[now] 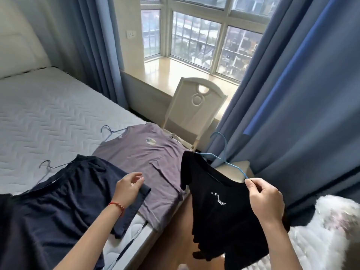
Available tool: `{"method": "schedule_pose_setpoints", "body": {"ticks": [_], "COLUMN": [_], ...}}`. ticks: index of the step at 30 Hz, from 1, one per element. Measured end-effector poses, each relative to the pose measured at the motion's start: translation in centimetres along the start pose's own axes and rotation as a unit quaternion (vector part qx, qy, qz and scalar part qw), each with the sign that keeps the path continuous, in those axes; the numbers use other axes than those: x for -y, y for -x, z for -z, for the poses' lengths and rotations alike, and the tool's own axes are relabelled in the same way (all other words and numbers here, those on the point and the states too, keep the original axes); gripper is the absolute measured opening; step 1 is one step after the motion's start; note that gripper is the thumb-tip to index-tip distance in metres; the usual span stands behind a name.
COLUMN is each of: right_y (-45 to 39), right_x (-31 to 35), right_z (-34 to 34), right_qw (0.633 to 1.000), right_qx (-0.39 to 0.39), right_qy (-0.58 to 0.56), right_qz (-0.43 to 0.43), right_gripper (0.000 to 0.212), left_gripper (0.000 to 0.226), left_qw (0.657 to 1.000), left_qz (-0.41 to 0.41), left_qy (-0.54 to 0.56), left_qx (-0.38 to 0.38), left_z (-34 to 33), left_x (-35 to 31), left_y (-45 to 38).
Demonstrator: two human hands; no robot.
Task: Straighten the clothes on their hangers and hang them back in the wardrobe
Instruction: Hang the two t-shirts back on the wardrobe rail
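A black T-shirt [218, 207] with a small white print hangs in the air beside the bed, partly on a blue wire hanger [224, 151]. My right hand [266, 199] pinches the shirt's shoulder and the hanger's end. My left hand [127, 187] hovers with loosely curled fingers over the sleeve of a navy T-shirt [58, 207] lying on the bed with a grey hanger [46, 165]. A mauve T-shirt [148, 162] lies flat past it, on a hanger [109, 131] whose hook sticks out. No wardrobe is in view.
The white quilted mattress [48, 117] fills the left. A cream chair [194, 112] stands by the window sill. Blue curtains [296, 106] hang at the right. A white fluffy thing [327, 227] lies at lower right, with wooden floor below.
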State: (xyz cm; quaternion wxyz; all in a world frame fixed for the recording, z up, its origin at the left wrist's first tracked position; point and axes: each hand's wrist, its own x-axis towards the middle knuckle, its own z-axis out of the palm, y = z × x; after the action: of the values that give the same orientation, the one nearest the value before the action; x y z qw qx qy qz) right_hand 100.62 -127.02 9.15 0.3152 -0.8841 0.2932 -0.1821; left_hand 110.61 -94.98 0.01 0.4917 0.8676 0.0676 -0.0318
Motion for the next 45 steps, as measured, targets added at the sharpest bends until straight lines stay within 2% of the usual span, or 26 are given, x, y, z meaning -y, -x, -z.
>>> {"method": "schedule_pose_setpoints", "body": {"ticks": [4, 10, 16, 24, 31, 39, 45], "right_y": [-7.0, -14.3, -20.5, -30.6, -36.2, -39.4, -42.0], "right_x": [0.8, 2.8, 5.1, 10.0, 13.2, 13.5, 11.7], "right_z": [-0.9, -4.3, -8.4, -17.6, -28.8, -38.7, -43.0], "right_qw": [0.998, 0.994, 0.99, 0.979, 0.958, 0.936, 0.93], "right_qx": [0.036, 0.079, 0.113, 0.151, 0.21, 0.241, 0.26], "right_qy": [-0.013, -0.023, -0.008, 0.031, 0.056, 0.082, 0.073], "right_qz": [0.053, 0.079, 0.09, 0.131, 0.19, 0.242, 0.249], "right_gripper": [0.013, 0.014, 0.014, 0.011, 0.004, 0.003, 0.004], "left_gripper": [0.022, 0.022, 0.019, 0.026, 0.007, 0.031, 0.036], "left_qw": [0.998, 0.993, 0.987, 0.958, 0.932, 0.903, 0.876], "left_qz": [0.018, 0.065, 0.102, 0.2, 0.284, 0.379, 0.417], "left_qy": [-0.001, -0.014, 0.021, 0.137, 0.158, 0.123, 0.18], "left_qx": [-0.053, -0.102, -0.122, -0.15, -0.161, -0.164, -0.16], "left_z": [-1.0, -0.3, -0.3, -2.1, -3.4, -5.9, -8.1], "left_x": [-2.3, -3.3, -2.5, 1.8, 8.0, 16.5, 20.3], "left_y": [-3.2, -8.8, -18.9, -36.8, -47.8, -55.9, -61.1]}}
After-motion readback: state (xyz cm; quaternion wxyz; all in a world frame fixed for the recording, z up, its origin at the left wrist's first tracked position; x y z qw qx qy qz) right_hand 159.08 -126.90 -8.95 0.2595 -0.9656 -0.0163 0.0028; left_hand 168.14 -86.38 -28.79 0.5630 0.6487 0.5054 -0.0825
